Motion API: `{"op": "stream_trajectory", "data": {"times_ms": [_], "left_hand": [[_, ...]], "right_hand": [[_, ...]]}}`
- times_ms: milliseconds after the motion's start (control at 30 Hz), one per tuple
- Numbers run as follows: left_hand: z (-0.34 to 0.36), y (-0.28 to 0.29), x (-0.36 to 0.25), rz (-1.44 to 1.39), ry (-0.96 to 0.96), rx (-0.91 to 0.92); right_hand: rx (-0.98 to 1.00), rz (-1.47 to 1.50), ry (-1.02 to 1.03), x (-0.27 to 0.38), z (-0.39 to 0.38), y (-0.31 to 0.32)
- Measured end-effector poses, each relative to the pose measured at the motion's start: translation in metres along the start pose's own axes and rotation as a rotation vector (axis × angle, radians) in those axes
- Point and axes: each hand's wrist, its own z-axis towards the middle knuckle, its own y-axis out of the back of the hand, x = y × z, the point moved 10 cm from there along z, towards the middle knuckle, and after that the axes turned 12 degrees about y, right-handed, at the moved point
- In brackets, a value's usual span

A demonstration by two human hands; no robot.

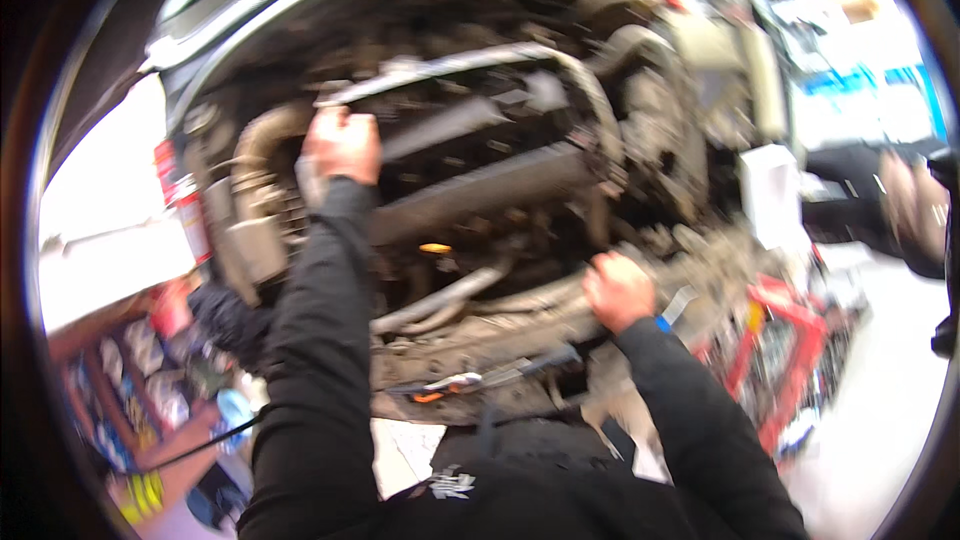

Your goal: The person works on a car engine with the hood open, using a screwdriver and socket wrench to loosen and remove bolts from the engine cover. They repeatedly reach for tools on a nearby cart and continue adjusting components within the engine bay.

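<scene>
A car's dirty engine bay [480, 180] fills the middle of the blurred head view, crossed by a pale pipe [450, 68] above dark engine parts. My left hand [342, 145] has curled fingers at the upper left end of that pipe; whatever they hold is unclear. Lower and to the right, my right hand [618, 290] is curled at the grimy front crossmember [540, 330]; what it grips is hidden. A few tools [465, 382], one with orange on it, lie along the bay's front edge, below and between my forearms.
A dark cloth [225, 310] lies at the bay's left edge, above a cluttered tray [95, 360] of tools. A red tool cart [795, 350] stands at the right. A dark shape [860, 200] at the far right is too blurred to identify. My body borders the bottom edge.
</scene>
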Motion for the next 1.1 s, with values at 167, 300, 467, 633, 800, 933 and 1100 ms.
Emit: {"op": "stream_trajectory", "data": {"times_ms": [167,300,467,633,800,933,1100], "left_hand": [[0.027,-0.003,0.026,0.246,0.147,-0.067],[0.037,-0.012,0.018,0.639,0.181,0.092],[0.047,-0.027,0.02,0.757,0.183,0.24],[0.052,-0.057,0.013,0.903,-0.098,0.397],[0.041,-0.063,-0.001,0.843,-0.276,0.444],[0.035,-0.054,0.0,0.794,-0.315,0.422],[0.026,-0.072,0.004,0.97,-0.573,0.509]], "right_hand": [[-0.063,0.079,-0.003,-0.007,-0.005,0.006],[-0.249,0.154,0.143,0.023,-0.015,0.042],[-0.135,0.304,0.23,0.096,-0.044,0.061],[0.189,0.134,0.567,0.203,-0.074,0.023],[0.368,-0.065,0.564,0.186,-0.076,-0.016],[0.292,-0.021,0.625,0.184,-0.077,-0.013],[0.324,0.118,0.624,0.21,-0.074,-0.016]]}}
